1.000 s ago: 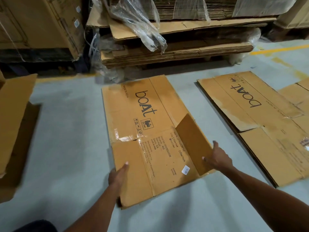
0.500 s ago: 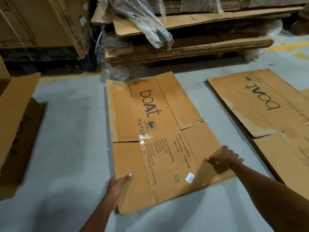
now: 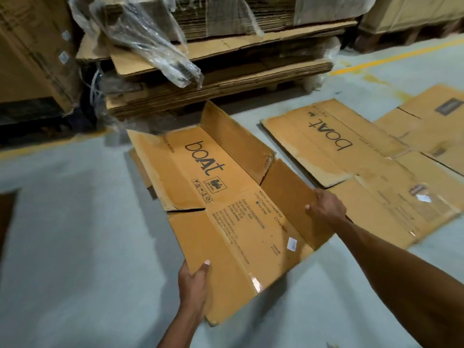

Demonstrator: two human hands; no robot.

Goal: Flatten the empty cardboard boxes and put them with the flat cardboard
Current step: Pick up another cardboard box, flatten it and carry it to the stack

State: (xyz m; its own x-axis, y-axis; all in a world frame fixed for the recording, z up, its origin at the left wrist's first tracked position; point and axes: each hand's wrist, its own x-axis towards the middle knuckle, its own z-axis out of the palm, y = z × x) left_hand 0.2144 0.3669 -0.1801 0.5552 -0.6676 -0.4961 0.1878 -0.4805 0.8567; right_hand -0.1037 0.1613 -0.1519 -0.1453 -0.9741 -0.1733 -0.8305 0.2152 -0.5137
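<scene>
"boAt" + "MADE IN INDIA" on held box (image 3: 226,197); "boAt" on flat cardboard (image 3: 326,151).

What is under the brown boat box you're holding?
Under the flattened brown cardboard boat box a strip of another cardboard piece pokes out at its left edge, on the grey concrete floor. The rest underneath is covered.

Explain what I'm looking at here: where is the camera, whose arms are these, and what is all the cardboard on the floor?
There is no machine. The camera sits on a person's head, looking forward and down at their own bare arms. The left hand pinches the near edge of a flattened boAt box; the right hand holds its right side flap. Two right-hand flaps stand up, so it is not fully flat. More flat cardboard lies on the grey floor to the right. Behind is a pallet stack of flat cardboard with loose plastic wrap.
</scene>
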